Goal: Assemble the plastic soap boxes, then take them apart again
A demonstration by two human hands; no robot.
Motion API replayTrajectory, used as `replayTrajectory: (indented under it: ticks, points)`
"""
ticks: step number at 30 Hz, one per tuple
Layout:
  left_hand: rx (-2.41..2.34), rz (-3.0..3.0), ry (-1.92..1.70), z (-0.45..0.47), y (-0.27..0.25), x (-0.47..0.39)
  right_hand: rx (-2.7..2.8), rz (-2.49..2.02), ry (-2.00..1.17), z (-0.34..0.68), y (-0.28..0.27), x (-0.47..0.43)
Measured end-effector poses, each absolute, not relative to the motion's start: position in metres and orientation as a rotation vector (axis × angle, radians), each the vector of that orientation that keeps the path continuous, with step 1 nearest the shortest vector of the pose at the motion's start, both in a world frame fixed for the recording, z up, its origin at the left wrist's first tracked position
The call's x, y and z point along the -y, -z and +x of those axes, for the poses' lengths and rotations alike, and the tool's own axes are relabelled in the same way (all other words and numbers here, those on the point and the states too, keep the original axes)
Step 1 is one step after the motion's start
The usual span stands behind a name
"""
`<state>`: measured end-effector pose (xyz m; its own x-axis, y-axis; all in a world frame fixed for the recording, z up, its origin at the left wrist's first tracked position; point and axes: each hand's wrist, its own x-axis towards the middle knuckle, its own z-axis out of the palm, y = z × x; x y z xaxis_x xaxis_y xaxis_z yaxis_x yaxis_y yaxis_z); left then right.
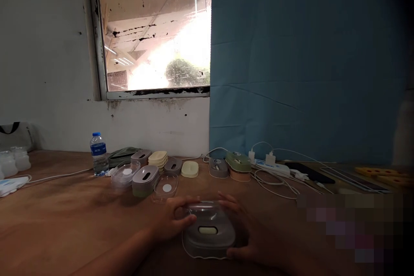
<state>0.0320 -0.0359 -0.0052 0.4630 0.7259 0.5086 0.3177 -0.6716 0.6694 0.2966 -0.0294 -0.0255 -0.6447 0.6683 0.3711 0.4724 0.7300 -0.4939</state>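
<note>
In front of me on the table is a grey rounded box (210,238) with a dark-edged oval slot showing pale yellow inside. Over it sits a clear plastic cover (207,210) with a wavy bottom rim. My left hand (174,217) grips the cover's left side, thumb on the near side and fingers toward the back corner. On the right, my right hand (247,230) spans the cover, its thumb at the front corner and its fingers at the back. Whether the cover is fully seated on the box cannot be made out.
Behind my hands stand clear covers (166,187), grey boxes (145,180), stacked pale yellow pieces (158,158) and a green box (238,161). A water bottle (99,155) stands at left. A power strip (271,167), cables and a black phone (308,173) lie right.
</note>
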Motion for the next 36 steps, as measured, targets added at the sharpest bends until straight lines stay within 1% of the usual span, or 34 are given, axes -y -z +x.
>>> replayTrajectory:
  ticks: [4, 11, 15, 18, 23, 25, 29, 32, 34, 36]
  points:
    - [-1.0, 2.047, -1.157, 0.035, 0.007, 0.033, 2.304, -0.907, -0.561, 0.296, 0.028, 0.029]
    - [-0.771, 1.387, -1.36, 0.034, 0.018, 0.015, 2.231, -0.808, -0.691, 0.294, 0.034, 0.025]
    - [-0.792, 1.298, -1.386, 0.03, 0.014, 0.011, 2.304, -0.735, -0.614, 0.293, 0.027, 0.027]
    - [-0.899, 1.369, -1.316, 0.03, 0.016, 0.009, 2.323, -0.738, -0.524, 0.292, 0.023, 0.028]
    - [-1.004, 1.502, -1.151, 0.034, 0.025, 0.008, 2.312, -0.77, -0.471, 0.29, 0.019, 0.03]
    - [-1.052, 1.717, -1.114, 0.033, 0.022, 0.013, 2.368, -0.783, -0.454, 0.289, 0.016, 0.032]
    - [-1.129, 2.349, -1.137, 0.027, 0.003, 0.029, 2.488, -0.796, -0.42, 0.288, 0.009, 0.036]
    - [-0.94, 2.656, -1.015, 0.022, -0.01, 0.039, 2.478, -0.823, -0.413, 0.287, 0.009, 0.037]
    - [-0.706, 2.763, -0.815, 0.02, -0.015, 0.043, 2.464, -0.832, -0.409, 0.287, 0.01, 0.037]
    - [-0.583, 2.812, -0.649, 0.019, -0.015, 0.043, 2.452, -0.839, -0.4, 0.286, 0.011, 0.036]
